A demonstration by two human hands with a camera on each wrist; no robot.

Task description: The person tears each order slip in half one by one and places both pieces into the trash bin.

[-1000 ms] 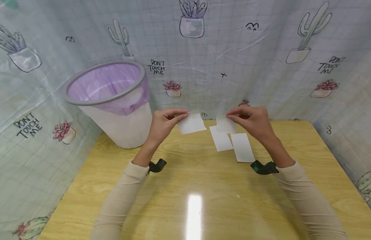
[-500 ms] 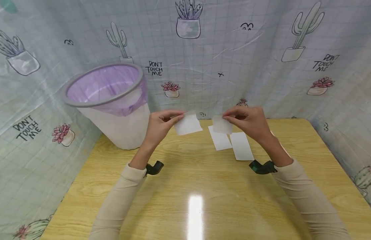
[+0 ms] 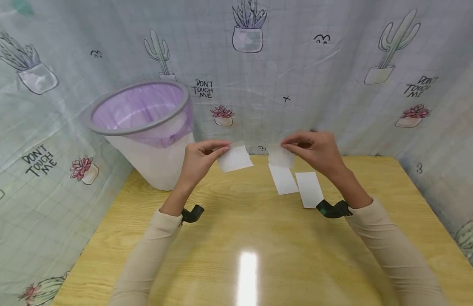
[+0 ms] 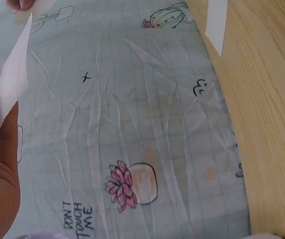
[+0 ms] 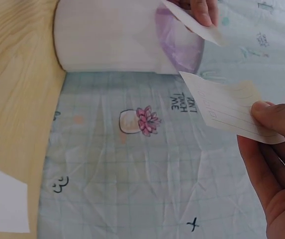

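Note:
My left hand (image 3: 199,161) pinches a piece of white paper (image 3: 235,159) by its upper corner, between thumb and fingers. That piece has a ragged right edge and hangs above the table. To the right, my right hand (image 3: 316,153) pinches a second piece of paper (image 3: 280,157) by its upper right side. The right wrist view shows ruled lines and faint writing on this lined paper (image 5: 222,107). A gap separates the two pieces. Below the right hand, a white slip (image 3: 285,182) and another white slip (image 3: 310,190) lie on the table.
A white bin (image 3: 152,159) with a grey rim and purple liner stands at the table's back left, beside my left hand. A printed cactus curtain (image 3: 259,110) hangs behind the wooden table (image 3: 221,238). Each wrist wears a black mount.
Both hands have drifted slightly left with their pieces of paper, and the gap between the pieces has widened a little. The slips on the table and the bin stay in place.

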